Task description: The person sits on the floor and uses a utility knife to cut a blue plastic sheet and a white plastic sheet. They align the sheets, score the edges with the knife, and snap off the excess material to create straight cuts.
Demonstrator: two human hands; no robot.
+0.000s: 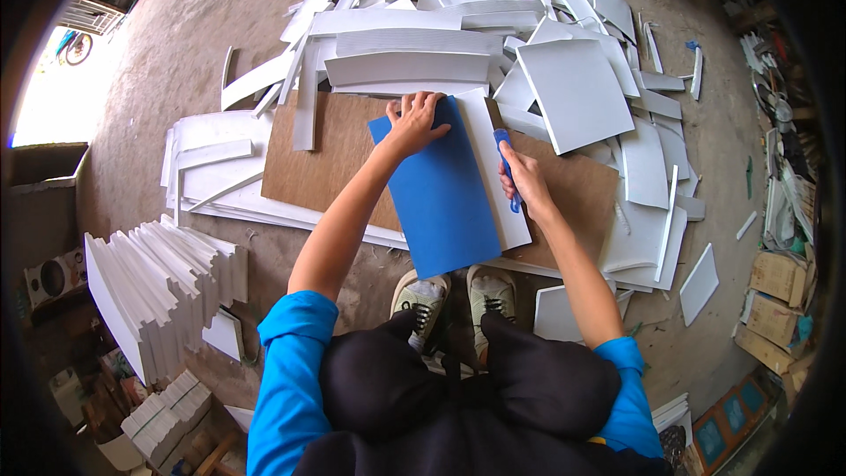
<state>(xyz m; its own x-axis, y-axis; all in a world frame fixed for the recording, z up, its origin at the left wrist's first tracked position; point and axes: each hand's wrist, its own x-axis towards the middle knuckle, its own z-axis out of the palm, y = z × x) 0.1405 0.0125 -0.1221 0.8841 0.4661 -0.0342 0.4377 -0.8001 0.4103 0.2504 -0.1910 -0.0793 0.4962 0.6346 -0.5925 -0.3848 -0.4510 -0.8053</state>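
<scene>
A blue rectangular sheet (445, 203) lies over a white board (504, 185), whose right strip shows beside it. Both rest on a brown wooden board (308, 159). My left hand (414, 123) lies spread on the far end of the blue sheet, pressing it down. In my right hand (526, 178) is a blue utility knife (504, 145), gripped just to the right of the white board's edge. The knife's lower end points toward me; whether its blade touches anything I cannot tell.
A heap of white offcuts (414, 40) covers the floor beyond the board, with a large white panel (577, 92) on its right. Standing white sheets (163, 286) are bunched at the left. Cardboard boxes (775, 300) line the right side. My shoes (421, 300) are close to the near edge.
</scene>
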